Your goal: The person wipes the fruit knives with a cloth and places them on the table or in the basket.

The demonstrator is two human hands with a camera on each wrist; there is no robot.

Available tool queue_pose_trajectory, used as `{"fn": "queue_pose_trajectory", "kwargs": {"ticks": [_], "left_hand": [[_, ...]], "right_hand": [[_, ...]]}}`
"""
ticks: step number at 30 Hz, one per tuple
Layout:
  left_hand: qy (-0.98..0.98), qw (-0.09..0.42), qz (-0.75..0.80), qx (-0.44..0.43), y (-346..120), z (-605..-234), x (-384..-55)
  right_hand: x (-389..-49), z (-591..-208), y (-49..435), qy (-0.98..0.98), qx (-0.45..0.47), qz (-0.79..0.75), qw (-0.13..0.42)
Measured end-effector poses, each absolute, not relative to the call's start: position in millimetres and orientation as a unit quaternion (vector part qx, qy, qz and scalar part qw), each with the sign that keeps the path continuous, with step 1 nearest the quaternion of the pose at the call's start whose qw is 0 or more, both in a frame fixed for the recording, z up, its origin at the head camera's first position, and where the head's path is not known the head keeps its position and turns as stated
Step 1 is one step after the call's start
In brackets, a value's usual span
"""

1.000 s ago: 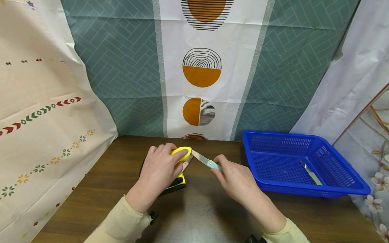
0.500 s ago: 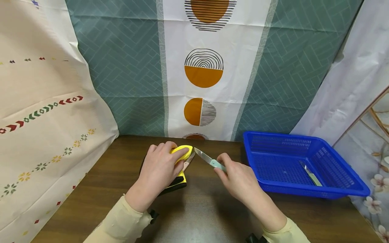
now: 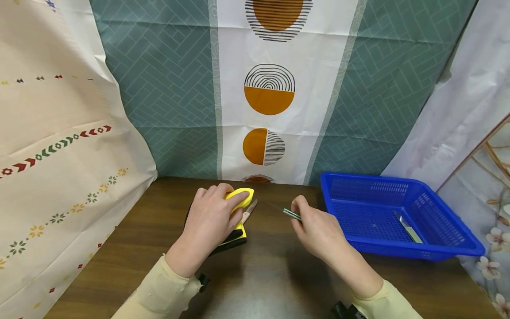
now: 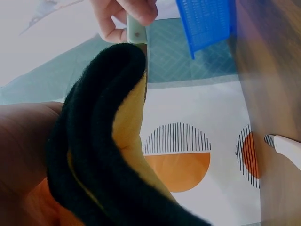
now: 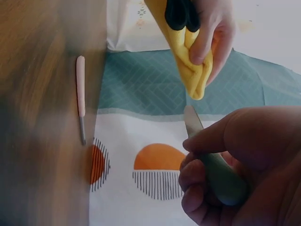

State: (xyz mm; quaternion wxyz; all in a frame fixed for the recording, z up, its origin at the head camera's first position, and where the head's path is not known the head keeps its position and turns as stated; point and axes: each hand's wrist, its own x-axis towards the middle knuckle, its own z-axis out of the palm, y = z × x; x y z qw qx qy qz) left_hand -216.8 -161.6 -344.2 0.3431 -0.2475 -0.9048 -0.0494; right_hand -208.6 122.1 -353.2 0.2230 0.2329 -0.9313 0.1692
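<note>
My left hand [image 3: 209, 217] grips a folded yellow cloth [image 3: 242, 198] with black edging, held above the wooden table. Between the thumb and curled fingers of my right hand [image 3: 320, 228] is a small knife [image 3: 292, 214] with a pale green handle. Its blade points toward the cloth and looks thin, seen nearly edge-on from the head. In the right wrist view the blade tip lies just below the folded end of the cloth [image 5: 190, 61]. A second knife, a pink-handled one [image 5: 81, 87], lies on the table beyond my left hand.
A blue plastic basket [image 3: 382, 246] stands at the right of the table [image 3: 275, 274], with a green-handled knife [image 3: 408, 228] inside. Patterned fabric [image 3: 171, 88] hangs along the back, and more cloth hangs at both sides.
The knife in my right hand has moved right, away from the cloth, and turned so its blade shows edge-on. My left hand keeps its grip on the cloth, nearly still.
</note>
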Motion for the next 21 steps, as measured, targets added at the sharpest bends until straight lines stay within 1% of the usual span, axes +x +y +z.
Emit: {"fn": "queue_pose_trajectory", "kwargs": {"ticks": [5, 10, 21], "left_hand": [[-0.900, 0.350, -0.061, -0.251, -162, -343, -215], [-0.900, 0.347, -0.067, -0.254, -161, -344, -215], [-0.901, 0.343, -0.060, -0.258, -159, -346, -216]], "right_hand": [[-206, -347, 125, -0.939, 0.224, 0.147, 0.217], [-204, -343, 134, -0.947, 0.207, 0.134, 0.207], [-202, -333, 163, -0.948, 0.196, 0.115, 0.222]]}}
